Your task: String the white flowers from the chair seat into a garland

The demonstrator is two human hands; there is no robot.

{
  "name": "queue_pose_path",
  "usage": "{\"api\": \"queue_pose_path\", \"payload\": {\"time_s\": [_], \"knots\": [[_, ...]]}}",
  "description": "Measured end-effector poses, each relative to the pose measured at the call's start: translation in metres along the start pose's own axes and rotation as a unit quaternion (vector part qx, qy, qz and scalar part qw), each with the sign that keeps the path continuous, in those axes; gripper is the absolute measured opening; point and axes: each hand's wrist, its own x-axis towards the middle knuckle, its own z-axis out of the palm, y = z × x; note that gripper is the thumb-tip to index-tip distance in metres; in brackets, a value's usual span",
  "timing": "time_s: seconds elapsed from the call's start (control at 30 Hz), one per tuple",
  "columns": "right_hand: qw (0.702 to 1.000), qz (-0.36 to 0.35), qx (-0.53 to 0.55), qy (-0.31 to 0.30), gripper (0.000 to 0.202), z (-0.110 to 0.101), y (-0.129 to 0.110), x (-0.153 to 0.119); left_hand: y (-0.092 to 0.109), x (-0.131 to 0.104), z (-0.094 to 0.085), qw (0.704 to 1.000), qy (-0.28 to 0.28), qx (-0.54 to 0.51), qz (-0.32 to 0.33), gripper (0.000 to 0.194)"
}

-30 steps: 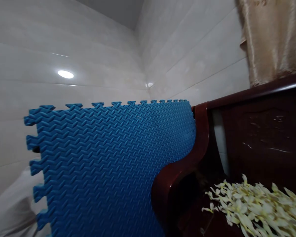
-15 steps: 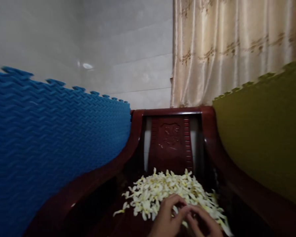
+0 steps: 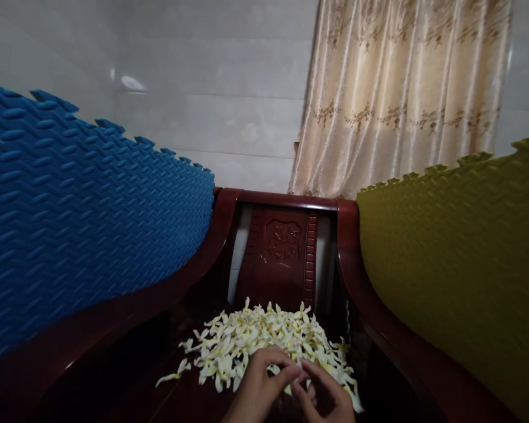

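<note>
A heap of cream-white flowers (image 3: 233, 341) with yellowish centres is spread over the dark red wooden chair seat (image 3: 194, 402). My left hand (image 3: 264, 382) is over the near side of the heap, thumb and fingers curled to a pinch. Meeting it at the fingertips, my right hand (image 3: 324, 390) is pinched too. Whatever lies between the fingertips is too small and too covered to make out. One flower (image 3: 174, 374) lies apart at the left of the heap.
A blue foam mat (image 3: 97, 223) stands along the left armrest (image 3: 127, 314), an olive-yellow foam mat (image 3: 449, 264) along the right armrest (image 3: 392, 329). The carved chair back (image 3: 282, 247) rises behind the flowers. Beyond are a tiled wall (image 3: 211, 70) and a beige curtain (image 3: 397, 88).
The view has swung, so chair, flowers and hands appear further left. Both hands stay together over the heap, with the fingertips slightly shifted against each other.
</note>
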Motion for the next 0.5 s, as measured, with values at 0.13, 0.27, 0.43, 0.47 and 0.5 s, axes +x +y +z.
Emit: {"api": "queue_pose_path", "payload": {"time_s": [0.13,0.27,0.43,0.47,0.5], "knots": [[0.998,0.045,0.039,0.015,0.042,0.001,0.001,0.0,0.011,-0.004,0.003,0.998,-0.025,0.033,0.047,0.033],[0.996,0.069,0.058,-0.006,0.038,-0.001,0.002,0.003,0.019,-0.008,0.005,0.994,-0.031,0.082,0.064,0.037],[0.991,0.091,0.097,-0.004,0.039,-0.003,0.006,0.004,0.028,-0.008,0.002,0.966,-0.047,0.225,0.118,0.031],[0.99,0.096,0.106,-0.002,0.04,-0.003,0.007,0.005,0.03,-0.008,0.001,0.951,-0.052,0.276,0.128,0.028],[0.988,0.103,0.114,-0.001,0.04,-0.003,0.006,0.005,0.031,-0.007,0.0,0.934,-0.053,0.324,0.14,0.026]]}}
